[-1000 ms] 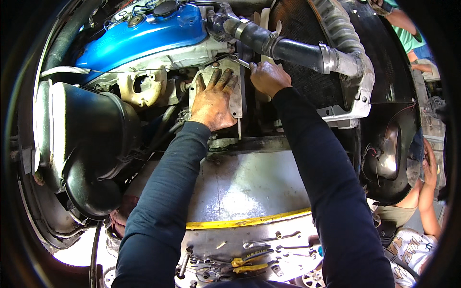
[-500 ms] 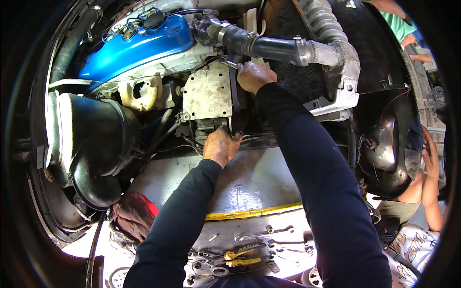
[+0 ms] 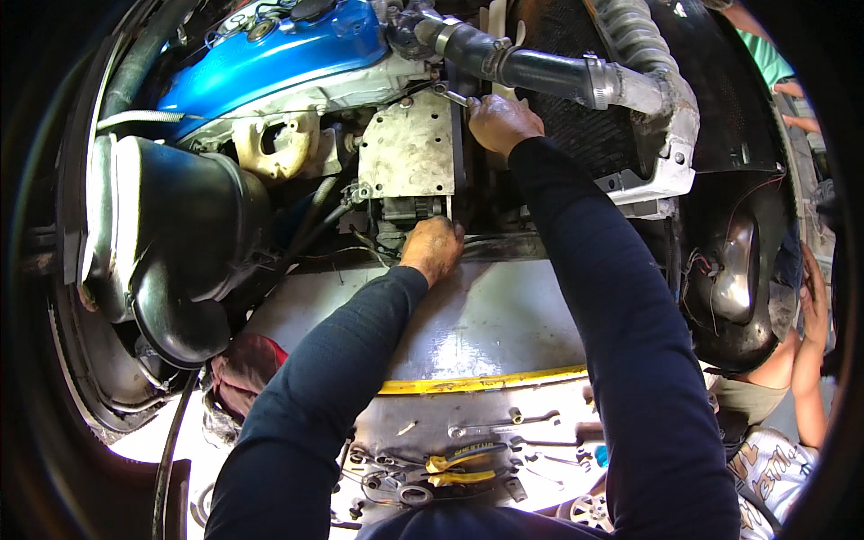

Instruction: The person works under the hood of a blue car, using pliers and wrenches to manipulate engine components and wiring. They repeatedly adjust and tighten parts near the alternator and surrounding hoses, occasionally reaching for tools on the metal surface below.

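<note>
My right hand [image 3: 506, 124] is closed around the handle of a wrench [image 3: 455, 97]. The wrench's ring end sits at the upper right corner of a pale, square metal plate [image 3: 407, 148] with holes in it. Below that plate, my left hand [image 3: 433, 247] is closed at its lower edge, thumb toward the right. The left fingertips are hidden, so what they grip cannot be made out. A dark belt [image 3: 457, 144] runs upright along the plate's right side, between it and my right hand.
A blue valve cover [image 3: 279, 67] tops the engine at upper left. A black hose [image 3: 549, 76] crosses above my right hand, near the radiator [image 3: 576, 135]. A black air filter housing [image 3: 184, 211] stands left. Yellow-handled pliers [image 3: 463, 468] and several wrenches lie below. Another person's arm [image 3: 813, 333] shows right.
The whole view has shifted, so the engine appears higher and farther right. My left thumb has drawn upward toward the plate. The wrench stays in my right hand at the plate's corner.
</note>
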`<state>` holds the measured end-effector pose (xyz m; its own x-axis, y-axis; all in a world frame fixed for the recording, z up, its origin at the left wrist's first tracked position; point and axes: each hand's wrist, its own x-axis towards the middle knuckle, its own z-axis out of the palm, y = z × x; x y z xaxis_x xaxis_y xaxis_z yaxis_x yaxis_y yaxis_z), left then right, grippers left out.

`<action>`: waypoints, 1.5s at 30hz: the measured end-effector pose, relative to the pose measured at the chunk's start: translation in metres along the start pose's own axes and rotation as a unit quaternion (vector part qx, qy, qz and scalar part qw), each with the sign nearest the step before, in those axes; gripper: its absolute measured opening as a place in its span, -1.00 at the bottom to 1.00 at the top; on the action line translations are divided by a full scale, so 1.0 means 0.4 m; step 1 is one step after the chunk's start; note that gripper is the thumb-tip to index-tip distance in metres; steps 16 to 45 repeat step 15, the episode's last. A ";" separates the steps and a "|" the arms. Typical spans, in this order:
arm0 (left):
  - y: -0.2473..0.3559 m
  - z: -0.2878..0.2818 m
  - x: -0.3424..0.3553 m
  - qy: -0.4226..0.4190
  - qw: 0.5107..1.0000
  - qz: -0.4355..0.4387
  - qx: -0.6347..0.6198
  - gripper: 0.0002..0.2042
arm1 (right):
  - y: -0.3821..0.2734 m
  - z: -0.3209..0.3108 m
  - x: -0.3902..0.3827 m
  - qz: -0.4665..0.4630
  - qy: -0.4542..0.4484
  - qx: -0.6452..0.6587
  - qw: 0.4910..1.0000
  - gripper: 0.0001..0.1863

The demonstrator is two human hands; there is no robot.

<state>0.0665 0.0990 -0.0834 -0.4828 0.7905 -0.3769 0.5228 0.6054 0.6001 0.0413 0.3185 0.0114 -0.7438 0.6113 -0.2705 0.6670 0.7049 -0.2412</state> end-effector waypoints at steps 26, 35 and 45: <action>0.007 -0.021 0.008 -0.041 0.999 -0.005 0.010 -0.52 | -0.043 0.001 -0.031 0.104 0.017 0.065 0.992 -0.38; 0.007 -0.021 0.008 -0.041 0.999 -0.005 0.010 -0.52 | -0.043 0.001 -0.031 0.104 0.017 0.065 0.992 -0.38; 0.007 -0.021 0.008 -0.041 0.999 -0.005 0.010 -0.52 | -0.043 0.001 -0.031 0.104 0.017 0.065 0.992 -0.38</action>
